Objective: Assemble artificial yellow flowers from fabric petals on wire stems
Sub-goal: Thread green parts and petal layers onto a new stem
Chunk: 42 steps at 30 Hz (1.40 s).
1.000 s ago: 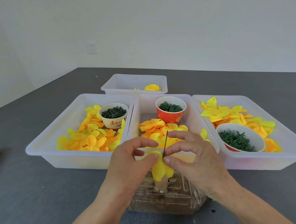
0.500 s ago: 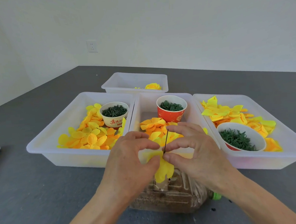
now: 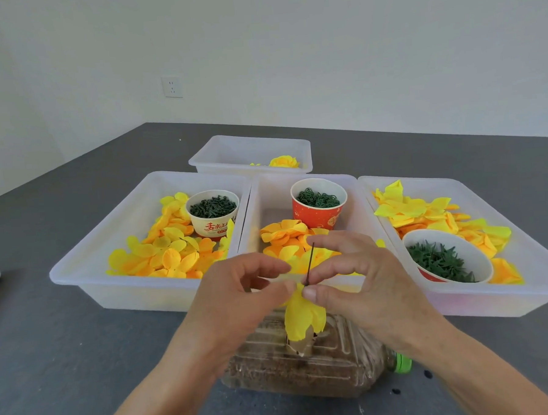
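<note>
I have both hands meeting over the near edge of the middle tray [image 3: 254, 227], just above the plastic bottle [image 3: 307, 373] lying on its side on the tabletop [image 3: 67, 345]. My right hand [image 3: 359, 285] pinches the wire stem [image 3: 310, 262] between thumb and forefinger at its base; the stem's long axis runs nearly upright, its free tip pointing up and slightly away from me. My left hand [image 3: 239, 301] has thumb and fingers curled in toward the same spot, pinching the top of the yellow petal [image 3: 302, 313], which hangs down below the pinch toward the bottle. So wire goes up, fabric goes down, and both fingertip pairs touch at the junction. I judge the next petal will come most easily from the middle tray, directly behind my hands.
</note>
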{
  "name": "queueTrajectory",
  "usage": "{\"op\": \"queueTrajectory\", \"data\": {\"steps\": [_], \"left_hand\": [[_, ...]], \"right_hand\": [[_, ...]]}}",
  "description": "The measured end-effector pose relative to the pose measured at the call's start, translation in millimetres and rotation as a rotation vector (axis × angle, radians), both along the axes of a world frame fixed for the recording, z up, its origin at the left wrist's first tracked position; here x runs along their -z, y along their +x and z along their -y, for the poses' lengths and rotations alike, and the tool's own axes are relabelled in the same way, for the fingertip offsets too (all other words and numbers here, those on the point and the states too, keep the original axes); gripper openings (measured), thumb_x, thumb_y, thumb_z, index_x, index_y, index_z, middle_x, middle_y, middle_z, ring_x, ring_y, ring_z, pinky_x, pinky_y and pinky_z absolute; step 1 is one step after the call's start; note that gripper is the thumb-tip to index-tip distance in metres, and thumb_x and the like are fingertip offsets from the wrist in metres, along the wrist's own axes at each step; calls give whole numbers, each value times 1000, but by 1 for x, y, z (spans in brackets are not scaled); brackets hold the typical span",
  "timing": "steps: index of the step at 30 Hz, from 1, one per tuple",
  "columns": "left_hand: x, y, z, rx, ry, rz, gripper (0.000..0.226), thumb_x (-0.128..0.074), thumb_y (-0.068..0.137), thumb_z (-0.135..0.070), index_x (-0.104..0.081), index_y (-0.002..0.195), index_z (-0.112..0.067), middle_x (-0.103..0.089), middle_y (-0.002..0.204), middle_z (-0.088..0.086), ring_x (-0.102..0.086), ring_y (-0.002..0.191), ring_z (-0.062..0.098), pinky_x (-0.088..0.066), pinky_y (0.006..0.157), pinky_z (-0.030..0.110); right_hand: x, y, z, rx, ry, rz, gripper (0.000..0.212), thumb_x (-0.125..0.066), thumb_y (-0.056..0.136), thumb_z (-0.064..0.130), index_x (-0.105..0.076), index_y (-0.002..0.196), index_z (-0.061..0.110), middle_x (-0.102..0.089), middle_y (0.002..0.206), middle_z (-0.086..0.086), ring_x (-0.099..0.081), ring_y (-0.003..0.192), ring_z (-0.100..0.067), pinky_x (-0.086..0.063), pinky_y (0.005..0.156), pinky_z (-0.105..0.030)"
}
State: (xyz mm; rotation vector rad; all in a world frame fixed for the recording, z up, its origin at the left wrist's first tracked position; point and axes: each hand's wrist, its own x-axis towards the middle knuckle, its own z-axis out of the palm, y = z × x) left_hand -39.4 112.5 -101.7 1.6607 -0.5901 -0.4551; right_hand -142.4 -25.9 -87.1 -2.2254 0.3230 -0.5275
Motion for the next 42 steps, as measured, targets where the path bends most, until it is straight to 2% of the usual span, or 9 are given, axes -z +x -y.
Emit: {"op": "queueTrajectory", "data": {"steps": [6, 10, 14, 22, 25, 28, 33, 37, 42], "left_hand": [[1, -7, 2, 19, 97, 137, 23, -82, 63, -26, -71, 71, -44, -67, 81, -19, -54, 77, -9, -45, 80, 26], [1, -6, 3, 37, 126, 144, 25, -84, 60, -26, -71, 70, -44, -67, 84, -19, -55, 78, -7, -48, 84, 31], [1, -3, 4, 52, 126, 157, 22, -74, 53, -36, -70, 72, -45, -67, 87, -22, -54, 83, -10, -46, 82, 25], [1, -2, 1, 104, 139, 139, 29, -74, 49, -36, -71, 76, -44, -70, 89, -9, -58, 94, 0, -45, 92, 28], [2, -2, 0, 64, 102, 148, 23, -85, 59, -28, -72, 72, -41, -69, 90, -10, -58, 95, 3, -45, 89, 29], [4, -2, 0, 22, 53, 183, 18, -79, 65, -22, -73, 66, -39, -67, 90, -21, -57, 90, -5, -43, 80, 23], [6, -3, 3, 13, 30, 228, 19, -77, 68, -22, -73, 67, -40, -66, 89, -24, -57, 82, -7, -40, 75, 18], [8, 5, 5, -25, 50, 155, 10, -73, 72, -27, -74, 76, -35, -71, 77, -8, -63, 73, 4, -47, 70, 25], [12, 6, 10, 43, 128, 104, 8, -70, 76, -29, -71, 84, -30, -71, 82, -12, -63, 70, 1, -48, 67, 20]], "right_hand": [[9, 2, 2, 11, 13, -15, 29, -79, 71, 21, -68, 58, 43, -54, 112, 36, -35, 124, 7, -24, 102, -25], [9, 3, 5, -26, 23, -41, 21, -80, 70, 22, -70, 62, 39, -54, 113, 38, -34, 122, 12, -24, 100, -25], [9, 4, 8, -42, 5, -57, 20, -80, 70, 22, -70, 62, 37, -54, 114, 37, -33, 123, 13, -24, 98, -22], [5, 3, 11, -49, 22, -61, 22, -83, 66, 21, -71, 64, 39, -55, 118, 31, -37, 123, 10, -25, 97, -20], [4, -2, 16, -22, 60, -24, 19, -83, 66, 21, -74, 68, 38, -59, 117, 28, -43, 119, 11, -27, 95, -9], [6, -5, 19, -5, 45, -10, 17, -80, 69, 20, -74, 68, 37, -60, 117, 27, -44, 118, 11, -23, 89, 2], [8, -4, 20, 8, 49, 3, 17, -78, 71, 23, -73, 67, 38, -61, 115, 27, -46, 117, 10, -24, 92, -2], [4, 1, 37, 99, 167, 102, 19, -75, 72, 18, -74, 66, 36, -66, 110, 20, -57, 109, 3, -40, 97, -25], [7, 9, 45, 133, 255, 100, 24, -75, 74, 10, -73, 61, 31, -71, 101, 12, -62, 100, -2, -46, 95, -41]]}}
